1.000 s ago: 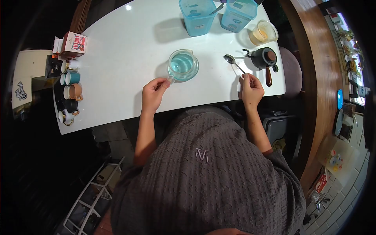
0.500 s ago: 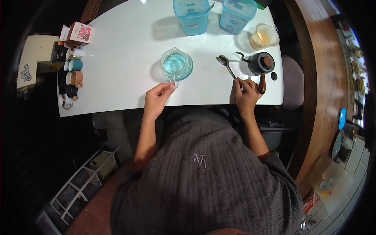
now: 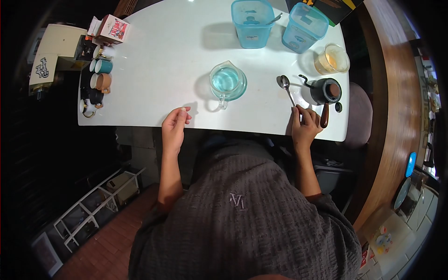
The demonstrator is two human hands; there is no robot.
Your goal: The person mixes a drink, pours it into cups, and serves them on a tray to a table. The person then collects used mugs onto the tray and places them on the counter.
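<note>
One blue-tinted round glass jug [image 3: 234, 92], just released — your left hand [image 3: 175, 123] now free, empty; right hand [image 3: 304, 125] pinches silver metal spoon [image 3: 288, 91].

Near the middle of the counter [image 3: 149, 84], a pitcher [image 3: 227, 80] is set, its handle turned toward the near edge. A left tub [image 3: 253, 36] and a right tub [image 3: 298, 39] are placed behind it, toward the far right corner. By the right edge, a pot [image 3: 323, 92] is stood before a container [image 3: 338, 64]. A spoon [image 3: 286, 86] is placed between pitcher and pot. Cups [image 3: 103, 66] are lined along the left edge, before a box [image 3: 111, 30].
</note>
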